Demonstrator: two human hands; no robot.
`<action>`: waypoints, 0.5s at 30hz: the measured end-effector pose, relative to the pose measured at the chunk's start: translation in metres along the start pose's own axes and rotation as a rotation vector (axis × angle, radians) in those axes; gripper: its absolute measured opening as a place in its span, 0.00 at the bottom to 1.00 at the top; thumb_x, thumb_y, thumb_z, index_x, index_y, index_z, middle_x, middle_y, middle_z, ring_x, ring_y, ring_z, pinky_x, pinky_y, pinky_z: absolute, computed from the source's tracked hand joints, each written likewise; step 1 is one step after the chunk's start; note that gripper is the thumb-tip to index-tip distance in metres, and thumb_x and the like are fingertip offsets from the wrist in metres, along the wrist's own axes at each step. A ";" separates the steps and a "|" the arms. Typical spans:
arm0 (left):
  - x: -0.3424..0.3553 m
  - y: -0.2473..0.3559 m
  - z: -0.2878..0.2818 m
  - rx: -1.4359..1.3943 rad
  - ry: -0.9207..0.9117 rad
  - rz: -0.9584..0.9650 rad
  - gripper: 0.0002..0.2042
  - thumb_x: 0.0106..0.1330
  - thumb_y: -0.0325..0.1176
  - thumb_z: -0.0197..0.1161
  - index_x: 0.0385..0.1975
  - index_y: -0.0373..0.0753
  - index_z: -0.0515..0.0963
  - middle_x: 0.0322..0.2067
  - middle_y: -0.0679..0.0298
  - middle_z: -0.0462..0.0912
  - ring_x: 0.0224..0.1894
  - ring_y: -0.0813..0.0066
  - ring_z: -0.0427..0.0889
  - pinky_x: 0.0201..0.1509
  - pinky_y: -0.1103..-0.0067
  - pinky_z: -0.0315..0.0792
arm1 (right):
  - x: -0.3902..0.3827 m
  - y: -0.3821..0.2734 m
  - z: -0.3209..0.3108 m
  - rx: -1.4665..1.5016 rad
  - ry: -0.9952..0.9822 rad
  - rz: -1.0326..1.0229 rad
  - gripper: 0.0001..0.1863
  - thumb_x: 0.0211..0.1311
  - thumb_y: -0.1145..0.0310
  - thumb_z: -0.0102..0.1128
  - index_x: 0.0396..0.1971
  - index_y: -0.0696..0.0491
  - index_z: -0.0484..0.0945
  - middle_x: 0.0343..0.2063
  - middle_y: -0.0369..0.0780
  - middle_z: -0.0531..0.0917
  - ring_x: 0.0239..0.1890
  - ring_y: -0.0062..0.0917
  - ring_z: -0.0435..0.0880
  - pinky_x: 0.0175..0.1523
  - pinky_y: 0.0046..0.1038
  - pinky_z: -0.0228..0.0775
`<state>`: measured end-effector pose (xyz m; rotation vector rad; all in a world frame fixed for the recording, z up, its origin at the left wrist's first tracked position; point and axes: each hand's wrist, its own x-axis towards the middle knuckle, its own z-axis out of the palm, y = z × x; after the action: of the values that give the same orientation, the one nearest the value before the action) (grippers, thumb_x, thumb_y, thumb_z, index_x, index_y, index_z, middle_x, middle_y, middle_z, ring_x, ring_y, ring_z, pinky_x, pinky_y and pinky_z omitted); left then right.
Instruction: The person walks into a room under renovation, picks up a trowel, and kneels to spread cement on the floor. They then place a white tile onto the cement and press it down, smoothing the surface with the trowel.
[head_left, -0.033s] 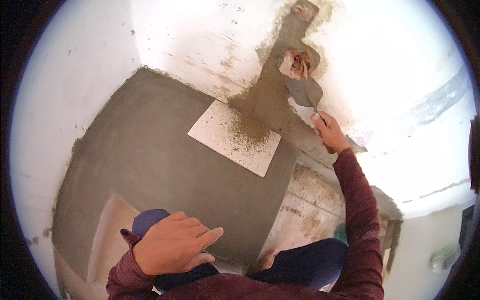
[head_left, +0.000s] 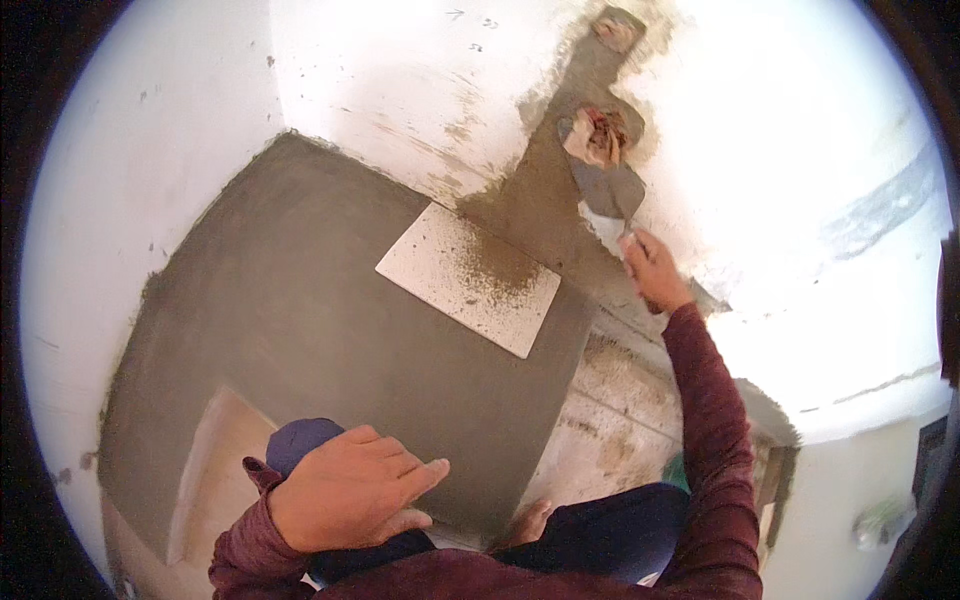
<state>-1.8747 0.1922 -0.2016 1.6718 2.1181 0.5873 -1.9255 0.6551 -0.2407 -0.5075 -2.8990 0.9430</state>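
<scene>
My right hand is closed round the handle of a trowel, its arm stretched forward to the right. The trowel's grey blade lies against the wall, over a strip of wet mortar and just below a recess filled with crumpled, reddish-brown and pale material. My left hand rests over my bent left knee, holding nothing, with thumb and forefinger apart. Ahead of it, a white rectangular board spattered with mortar lies at the foot of the wall, on smooth grey mortar.
White walls meet in a corner at the upper left. A second, smaller recess sits higher up the mortar strip. A bare pale patch borders the grey surface at lower left. Right of that surface runs a rough, mortar-stained ledge. My bare foot is close by.
My right hand and the trowel have shifted slightly downward and left relative to the wall. The left hand stays on the knee.
</scene>
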 end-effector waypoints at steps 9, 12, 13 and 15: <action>-0.019 -0.067 -0.011 -0.242 0.047 0.168 0.21 0.57 0.52 0.62 0.43 0.43 0.79 0.30 0.61 0.82 0.35 0.62 0.81 0.41 0.71 0.72 | -0.103 -0.041 -0.087 -0.414 0.036 -0.086 0.14 0.64 0.62 0.50 0.36 0.60 0.71 0.19 0.50 0.73 0.22 0.39 0.76 0.31 0.36 0.66; -0.014 -0.082 -0.011 -0.290 0.067 0.209 0.21 0.60 0.53 0.59 0.39 0.40 0.81 0.27 0.59 0.82 0.33 0.61 0.81 0.37 0.71 0.74 | -0.099 -0.080 -0.116 -0.416 0.296 -0.017 0.12 0.67 0.63 0.47 0.36 0.59 0.71 0.15 0.44 0.69 0.18 0.26 0.71 0.26 0.32 0.63; -0.011 -0.083 -0.009 -0.323 0.087 0.226 0.21 0.60 0.54 0.58 0.39 0.41 0.81 0.28 0.59 0.82 0.32 0.61 0.81 0.36 0.70 0.74 | -0.087 -0.095 -0.126 -0.475 0.361 -0.071 0.13 0.68 0.63 0.46 0.36 0.59 0.71 0.15 0.45 0.70 0.18 0.27 0.71 0.26 0.32 0.63; -0.010 -0.082 -0.008 -0.342 0.083 0.227 0.22 0.61 0.55 0.57 0.39 0.41 0.82 0.28 0.57 0.83 0.32 0.60 0.81 0.36 0.70 0.74 | -0.056 -0.120 -0.140 -0.556 0.436 -0.196 0.14 0.69 0.62 0.46 0.37 0.59 0.71 0.16 0.46 0.72 0.18 0.28 0.72 0.26 0.33 0.63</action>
<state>-1.9440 0.1647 -0.2391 1.7207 1.7650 1.0397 -1.8873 0.6250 -0.0538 -0.3772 -2.6957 -0.0210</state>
